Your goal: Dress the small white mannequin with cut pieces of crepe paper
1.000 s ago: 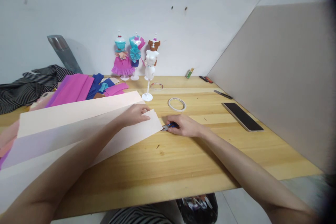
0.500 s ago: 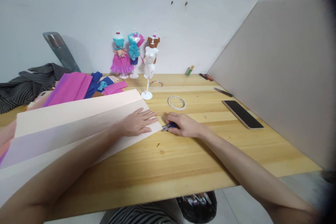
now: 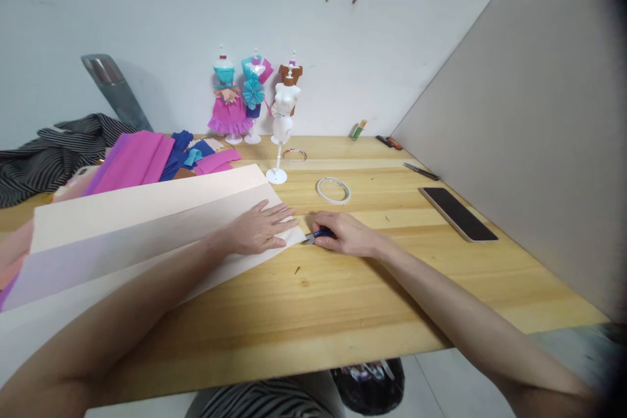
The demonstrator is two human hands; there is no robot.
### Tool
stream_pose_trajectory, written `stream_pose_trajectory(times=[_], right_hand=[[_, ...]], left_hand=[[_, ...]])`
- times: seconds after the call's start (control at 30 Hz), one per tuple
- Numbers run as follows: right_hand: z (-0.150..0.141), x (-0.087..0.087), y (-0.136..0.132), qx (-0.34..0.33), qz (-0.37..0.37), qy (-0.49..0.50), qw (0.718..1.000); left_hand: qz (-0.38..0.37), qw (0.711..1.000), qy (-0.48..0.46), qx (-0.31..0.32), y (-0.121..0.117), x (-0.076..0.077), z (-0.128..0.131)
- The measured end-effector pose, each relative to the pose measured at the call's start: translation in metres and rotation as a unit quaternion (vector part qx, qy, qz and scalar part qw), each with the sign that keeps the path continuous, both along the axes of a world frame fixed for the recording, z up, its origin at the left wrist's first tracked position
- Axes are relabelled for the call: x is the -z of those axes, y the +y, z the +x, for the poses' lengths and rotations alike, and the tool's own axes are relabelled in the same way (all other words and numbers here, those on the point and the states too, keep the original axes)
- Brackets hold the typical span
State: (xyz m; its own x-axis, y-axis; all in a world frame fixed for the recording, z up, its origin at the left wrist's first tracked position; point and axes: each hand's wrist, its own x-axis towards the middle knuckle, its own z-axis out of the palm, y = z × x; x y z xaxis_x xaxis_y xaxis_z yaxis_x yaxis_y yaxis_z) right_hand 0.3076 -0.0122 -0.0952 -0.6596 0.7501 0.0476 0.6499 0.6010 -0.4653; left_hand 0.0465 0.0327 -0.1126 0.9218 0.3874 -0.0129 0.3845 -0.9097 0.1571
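Under my left hand (image 3: 259, 228), which lies flat with its fingers spread, is a long sheet of pale folded paper (image 3: 147, 183) that stretches to the left edge. My right hand (image 3: 345, 234) is closed around a small pair of scissors with dark blue handles (image 3: 323, 233). The scissors' blades point left and touch the paper's right corner. How far the paper lies between the blades is too small to tell. Just beyond the hands stands a bare white mini dress form (image 3: 284, 111) on a round base.
Dressed mini forms (image 3: 228, 98) stand against the wall. Pink and blue crepe paper (image 3: 142, 160), a striped cloth (image 3: 53, 157) and a bottle (image 3: 117, 91) are at the left. A tape roll (image 3: 334, 191) lies ahead; a phone (image 3: 458, 212) and a craft knife (image 3: 421, 171) lie right.
The scissor blades look more closed than before. Both hands keep their places on the table; the whole view has shifted slightly.
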Motion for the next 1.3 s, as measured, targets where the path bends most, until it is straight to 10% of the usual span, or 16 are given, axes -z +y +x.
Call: stream_pose_trajectory(times=[1.3], right_hand=[[-0.0005, 0.0016, -0.0004, -0.005, 0.006, 0.011, 1.000]], left_hand=[[-0.046, 0.995, -0.067, -0.056, 0.0015, -0.0024, -0.0019]])
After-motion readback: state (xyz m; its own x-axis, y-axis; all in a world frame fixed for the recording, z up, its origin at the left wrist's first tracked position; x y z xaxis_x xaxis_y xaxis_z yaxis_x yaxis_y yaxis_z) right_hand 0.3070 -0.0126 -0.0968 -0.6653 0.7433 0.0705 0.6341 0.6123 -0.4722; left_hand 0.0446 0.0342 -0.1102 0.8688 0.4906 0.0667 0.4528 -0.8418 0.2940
